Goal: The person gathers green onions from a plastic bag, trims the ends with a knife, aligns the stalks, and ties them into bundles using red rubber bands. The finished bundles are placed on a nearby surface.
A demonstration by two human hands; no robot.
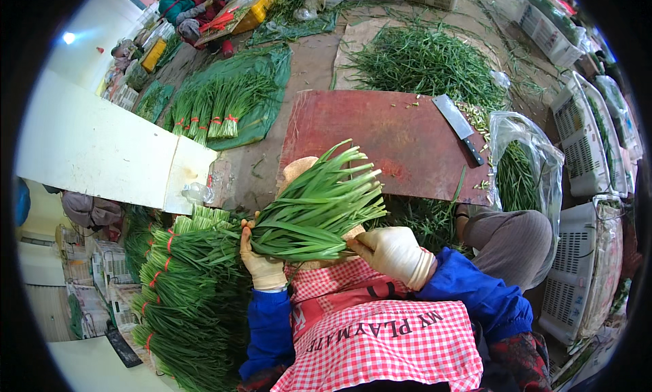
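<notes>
A loose bunch of garlic chives (316, 214) lies across my lap, its pale cut ends pointing right. My left hand (262, 262), in a pale fingerless glove, grips the leafy side of the bunch. With thumb and finger, my right hand (397, 252), gloved the same way, pinches the bunch's near edge by the pale ends. Beyond my lap is a worn red board (351, 132). On its right side rests a cleaver (456, 119) with a black handle (473, 152), beside scattered cut stem bits (476, 117).
Tied chive bundles (188, 300) are stacked at my left, below a white panel (112, 142). More bundles (219, 107) lie on a green sheet (270, 96). Loose chives (428, 61) heap behind the board. A plastic bag (550, 147) and white crates (568, 270) stand right. Another person (183, 10) sits far left.
</notes>
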